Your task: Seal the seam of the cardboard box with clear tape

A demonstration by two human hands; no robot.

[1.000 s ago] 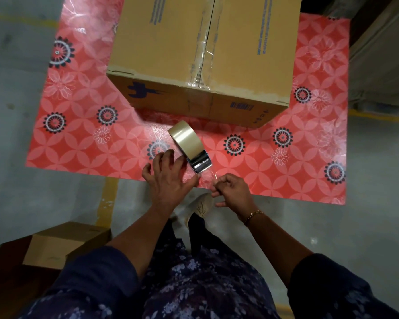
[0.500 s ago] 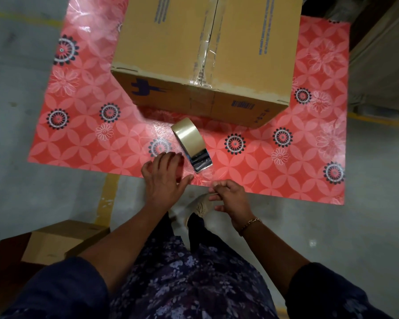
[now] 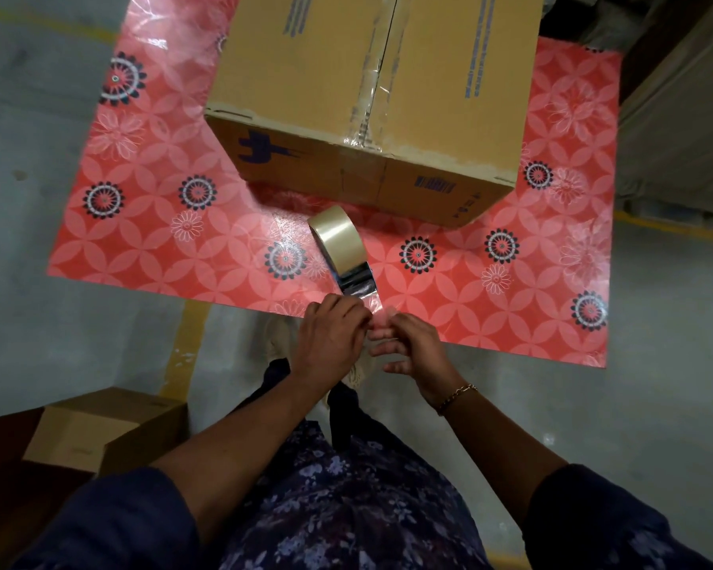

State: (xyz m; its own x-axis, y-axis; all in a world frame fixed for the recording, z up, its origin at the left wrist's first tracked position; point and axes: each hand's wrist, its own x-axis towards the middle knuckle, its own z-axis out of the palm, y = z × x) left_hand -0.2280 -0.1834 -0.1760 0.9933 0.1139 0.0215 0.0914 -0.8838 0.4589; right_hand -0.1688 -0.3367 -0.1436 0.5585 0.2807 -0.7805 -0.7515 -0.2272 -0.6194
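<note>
Both hands have closed in together since a moment ago, just nearer than the tape roll (image 3: 338, 246). The left hand (image 3: 332, 341), knuckles up, pinches the loose clear tape end; the right hand (image 3: 412, 347) touches it, fingers half curled. The cardboard box (image 3: 371, 96) sits beyond the roll, its seam (image 3: 381, 67) already taped.

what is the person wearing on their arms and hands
Both arms are bare from about the elbow down, with dark navy sleeves pushed up. The left hand has nothing on it. The right hand is bare too, with a thin gold chain bracelet at the wrist. No gloves or rings show.
</note>
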